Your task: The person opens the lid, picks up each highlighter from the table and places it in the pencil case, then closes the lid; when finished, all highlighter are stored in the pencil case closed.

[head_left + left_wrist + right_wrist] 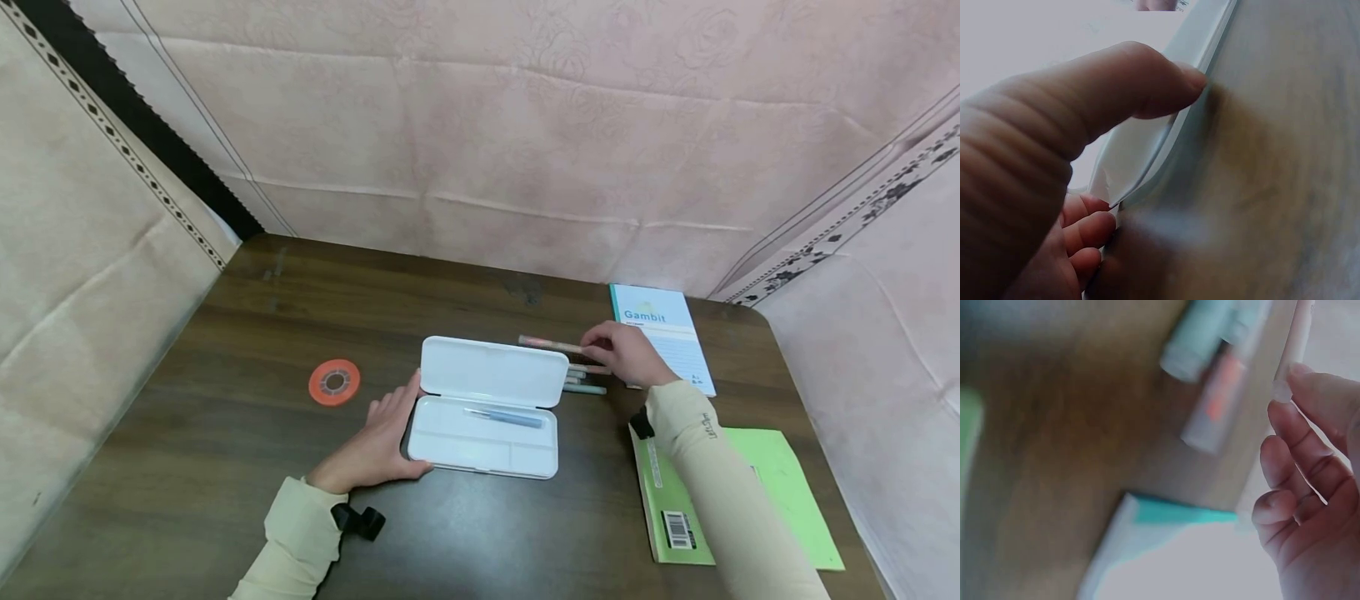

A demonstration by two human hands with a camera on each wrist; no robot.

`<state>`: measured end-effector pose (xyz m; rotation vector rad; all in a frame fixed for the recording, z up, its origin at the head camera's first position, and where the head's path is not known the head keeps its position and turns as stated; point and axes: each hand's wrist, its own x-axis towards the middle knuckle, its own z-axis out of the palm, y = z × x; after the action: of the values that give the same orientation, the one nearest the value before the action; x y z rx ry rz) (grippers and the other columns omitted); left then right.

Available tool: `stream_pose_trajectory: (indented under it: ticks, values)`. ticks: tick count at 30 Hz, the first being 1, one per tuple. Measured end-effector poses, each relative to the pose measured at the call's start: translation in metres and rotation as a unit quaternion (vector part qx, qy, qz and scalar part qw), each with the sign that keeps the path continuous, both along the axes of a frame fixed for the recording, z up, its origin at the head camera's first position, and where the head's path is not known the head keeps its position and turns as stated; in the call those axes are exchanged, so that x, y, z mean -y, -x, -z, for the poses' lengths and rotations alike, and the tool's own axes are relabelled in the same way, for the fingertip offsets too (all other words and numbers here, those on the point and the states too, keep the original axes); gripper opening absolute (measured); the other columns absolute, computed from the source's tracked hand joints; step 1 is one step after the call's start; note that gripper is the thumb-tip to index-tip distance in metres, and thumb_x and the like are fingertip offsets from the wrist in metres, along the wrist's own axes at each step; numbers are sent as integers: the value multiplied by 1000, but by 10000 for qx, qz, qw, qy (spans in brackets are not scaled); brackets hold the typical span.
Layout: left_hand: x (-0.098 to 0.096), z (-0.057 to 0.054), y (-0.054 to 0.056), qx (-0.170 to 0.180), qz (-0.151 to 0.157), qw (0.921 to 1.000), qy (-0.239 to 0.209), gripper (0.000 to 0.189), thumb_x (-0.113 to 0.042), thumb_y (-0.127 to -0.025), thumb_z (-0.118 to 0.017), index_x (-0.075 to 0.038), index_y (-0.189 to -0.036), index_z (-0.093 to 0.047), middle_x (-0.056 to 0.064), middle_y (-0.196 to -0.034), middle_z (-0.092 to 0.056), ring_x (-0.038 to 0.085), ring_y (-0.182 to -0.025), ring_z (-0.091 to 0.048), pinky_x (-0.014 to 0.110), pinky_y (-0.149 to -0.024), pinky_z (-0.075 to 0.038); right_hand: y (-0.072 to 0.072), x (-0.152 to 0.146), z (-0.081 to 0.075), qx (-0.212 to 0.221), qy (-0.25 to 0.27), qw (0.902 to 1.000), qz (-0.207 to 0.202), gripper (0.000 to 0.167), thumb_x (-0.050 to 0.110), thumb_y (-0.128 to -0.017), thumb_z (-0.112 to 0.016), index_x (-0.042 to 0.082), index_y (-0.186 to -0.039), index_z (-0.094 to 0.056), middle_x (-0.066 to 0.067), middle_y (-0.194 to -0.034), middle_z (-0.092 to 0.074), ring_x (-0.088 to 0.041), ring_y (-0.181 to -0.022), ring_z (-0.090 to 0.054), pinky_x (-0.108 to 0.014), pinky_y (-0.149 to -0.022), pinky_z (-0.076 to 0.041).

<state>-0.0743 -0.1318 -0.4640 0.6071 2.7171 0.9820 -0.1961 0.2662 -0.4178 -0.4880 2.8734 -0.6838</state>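
A white pencil case (486,477) lies with its lid (495,371) folded back on the brown table. One blue-grey pen (510,417) rests inside its lower half. My left hand (382,442) grips the case at its left end, thumb (1166,84) along the front edge and fingers around the corner. Between thumb and fingertips, my right hand (626,354) pinches the end of a slim pinkish pen (551,343), which points left behind the lid. Several more pens (585,388) lie on the table right of the lid, partly hidden by it.
An orange tape roll (334,382) lies left of the case. At the back right is a blue and white "Gambit" notepad (667,325). A green book (787,492) lies at the right, under the right forearm. Pale patterned cloth (480,142) hangs around the table.
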Motion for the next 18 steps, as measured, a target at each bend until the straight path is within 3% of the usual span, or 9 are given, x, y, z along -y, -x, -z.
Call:
stream_pose_trajectory:
  ticks: [8, 11, 15, 18]
  values:
    - [2, 0, 0, -40, -8, 10000, -17, 124, -36, -70, -87, -1, -157, -5, 15, -142, -42, 29, -125, -39, 53, -97, -29, -21, -11, -48, -1036, 131, 9942, -244, 9, 12, -91, -69, 11, -99, -73, -1, -88, -65, -15, -77, -54, -33, -69, -44]
    - [3, 0, 1, -10, 10, 10000, -19, 124, -36, -71, -86, -2, -157, -4, 15, -143, -42, 29, -126, -38, 53, -97, -28, -33, -4, -63, -1211, 119, 9918, -387, 8, 13, -91, -70, 13, -98, -72, 1, -87, -65, -13, -76, -53, -32, -69, -45]
    - [3, 1, 2, 25, 39, 10000, -67, 124, -37, -72, -85, -4, -158, -3, 15, -146, -40, 29, -126, -38, 53, -96, -29, -52, 13, -69, -1287, 172, 9898, -578, 7, 13, -91, -70, 13, -97, -72, 3, -86, -64, -11, -75, -55, -33, -68, -47]
    - [1, 1, 3, 21, 68, 9999, -107, 125, -38, -71, -86, -5, -158, -3, 15, -147, -40, 28, -126, -38, 52, -95, -29, -67, 29, -64, -1262, 144, 9896, -681, 6, 13, -90, -71, 12, -96, -73, 3, -85, -64, -10, -74, -56, -31, -67, -49]
